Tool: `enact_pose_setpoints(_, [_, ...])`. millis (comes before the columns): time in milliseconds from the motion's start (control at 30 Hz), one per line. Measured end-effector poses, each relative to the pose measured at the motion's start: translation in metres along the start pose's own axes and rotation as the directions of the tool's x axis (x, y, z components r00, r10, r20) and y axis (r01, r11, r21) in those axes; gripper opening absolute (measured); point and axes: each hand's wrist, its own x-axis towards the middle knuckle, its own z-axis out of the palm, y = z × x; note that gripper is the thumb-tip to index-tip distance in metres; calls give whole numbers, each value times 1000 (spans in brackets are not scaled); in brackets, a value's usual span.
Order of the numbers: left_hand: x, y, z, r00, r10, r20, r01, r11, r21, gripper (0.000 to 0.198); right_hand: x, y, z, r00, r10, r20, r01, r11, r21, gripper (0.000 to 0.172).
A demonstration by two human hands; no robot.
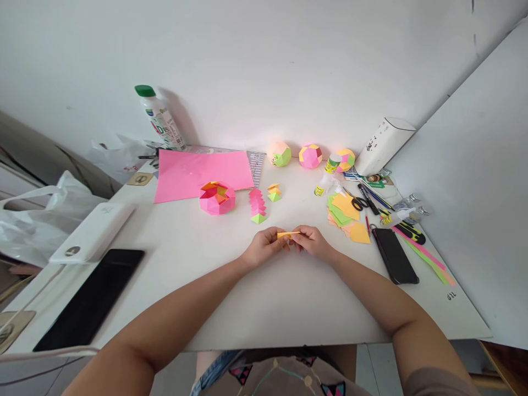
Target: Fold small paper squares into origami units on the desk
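Paper piece (289,234): small, orange-yellow, folded flat into a narrow band. It lies about level and shows mostly its thin edge, so its creases are too small to read.
Place: right of the pink paper bowl (217,198) and nearer the person, held just above the white bench (280,297).
Left hand (264,247): fingers closed in a pinch on the band's left end.
Right hand (314,242): fingers closed in a pinch on the band's right end; the two hands nearly meet.
Bowl's look: faceted, open at the top, with orange and yellow flaps inside.
Zigzag stack (257,204): pink folded units with a green tip, just right of the bowl.
Folded unit (273,193): yellow over green, right of the bowl, past the stack.
Pink sheet (198,170): flat, just behind the bowl.
Paper balls (310,156): three, in pink, yellow and green, behind and right of the bowl, by the wall.
Loose squares (344,212): green, yellow and orange, well right of the bowl.
Scissors (358,202): black-handled, beside the squares, well right of the bowl.
Black phone (395,256): far right of the bowl, past the squares.
Black tablet (91,300): left of the bowl, nearer the person.
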Motion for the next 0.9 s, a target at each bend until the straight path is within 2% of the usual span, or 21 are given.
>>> enact_pose_setpoints(333, [1, -4, 0, 1000, -18, -8, 18, 998, 57, 38, -2, -8, 1, 1000, 23, -7, -23, 1000, 1, 30])
enact_pose_setpoints(667, [1, -2, 2, 1000, -21, -19, 22, 998, 59, 38, -1, -1, 1, 999, 21, -32, -21, 1000, -3, 32])
enact_pose_setpoints(900, [0, 2, 3, 998, -43, -54, 48, 994, 101, 41, -3, -7, 2, 999, 25, -30, -26, 999, -19, 34])
